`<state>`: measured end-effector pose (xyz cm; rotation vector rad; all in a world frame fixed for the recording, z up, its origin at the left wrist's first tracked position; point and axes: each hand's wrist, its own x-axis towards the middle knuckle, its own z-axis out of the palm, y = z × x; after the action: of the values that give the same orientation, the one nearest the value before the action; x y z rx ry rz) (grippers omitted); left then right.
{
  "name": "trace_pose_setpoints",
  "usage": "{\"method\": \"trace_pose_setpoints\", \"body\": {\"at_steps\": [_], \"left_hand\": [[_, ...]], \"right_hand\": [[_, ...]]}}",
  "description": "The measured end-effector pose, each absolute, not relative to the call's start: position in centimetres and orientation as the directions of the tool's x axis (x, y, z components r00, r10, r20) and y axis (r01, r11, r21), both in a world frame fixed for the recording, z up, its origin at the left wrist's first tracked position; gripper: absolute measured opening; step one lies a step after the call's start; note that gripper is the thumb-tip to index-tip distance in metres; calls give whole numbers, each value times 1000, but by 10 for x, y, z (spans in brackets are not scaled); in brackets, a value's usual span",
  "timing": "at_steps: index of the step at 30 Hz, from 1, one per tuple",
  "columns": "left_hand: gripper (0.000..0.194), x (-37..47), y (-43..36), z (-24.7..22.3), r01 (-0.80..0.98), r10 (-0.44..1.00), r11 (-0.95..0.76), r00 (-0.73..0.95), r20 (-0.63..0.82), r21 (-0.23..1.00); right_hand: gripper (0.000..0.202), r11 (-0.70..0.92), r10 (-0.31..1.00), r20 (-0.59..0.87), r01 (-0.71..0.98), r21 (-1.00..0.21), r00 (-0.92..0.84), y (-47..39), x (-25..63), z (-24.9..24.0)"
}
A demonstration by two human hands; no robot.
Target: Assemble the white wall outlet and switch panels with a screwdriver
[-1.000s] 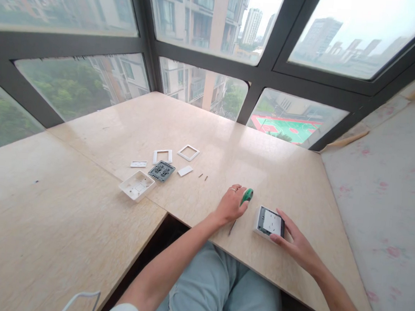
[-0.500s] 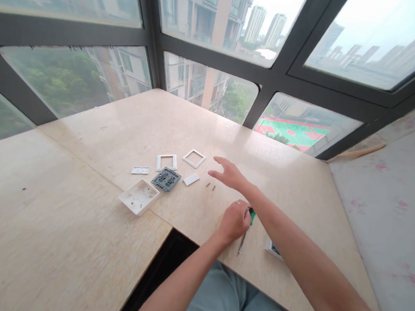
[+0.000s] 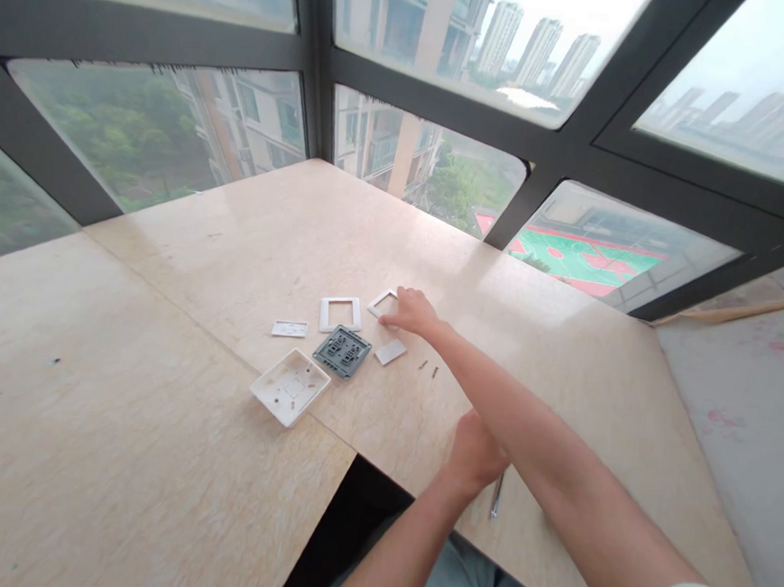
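My right hand (image 3: 412, 312) has its fingers closed on the right side of a thin white square frame (image 3: 378, 303) lying on the table. Below my right forearm, my left hand (image 3: 478, 450) is curled near the table's front edge, its fingers mostly hidden by that forearm. The metal shaft of a screwdriver (image 3: 497, 496) shows beside it. Left of my right hand are a wider white frame (image 3: 323, 313), a dark grey switch module (image 3: 342, 352), a small white plate (image 3: 390, 352) and a white box (image 3: 289, 388) with its open side up.
Another small white piece (image 3: 290, 329) lies left of the wider frame. Two small screws (image 3: 435, 372) are right of the white plate. The table (image 3: 168, 457) has a dark gap at its front edge. Windows stand behind it, and a patterned wall (image 3: 736, 402) is on the right.
My right hand has moved left and its open fingers have closed on the thin frame. The view has shifted, and my right forearm now covers the screwdriver's green handle.
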<state>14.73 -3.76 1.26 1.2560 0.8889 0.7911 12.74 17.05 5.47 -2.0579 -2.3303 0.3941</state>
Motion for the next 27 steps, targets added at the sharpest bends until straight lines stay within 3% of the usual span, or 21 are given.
{"method": "trace_pose_setpoints", "body": {"at_steps": [11,18,27], "left_hand": [[12,149,-39,8,185,884,-144,465,43,972],[17,153,-39,2,266,888,-257,444,118,929],[25,154,-37,2,273,887,-362,395,240,891]], "right_hand": [[62,113,974,-175,980,-161,-141,170,133,60],[72,131,983,-96,962,-241,-157,156,146,72],[91,323,946,109,859,-398,-305,83,242,118]]}}
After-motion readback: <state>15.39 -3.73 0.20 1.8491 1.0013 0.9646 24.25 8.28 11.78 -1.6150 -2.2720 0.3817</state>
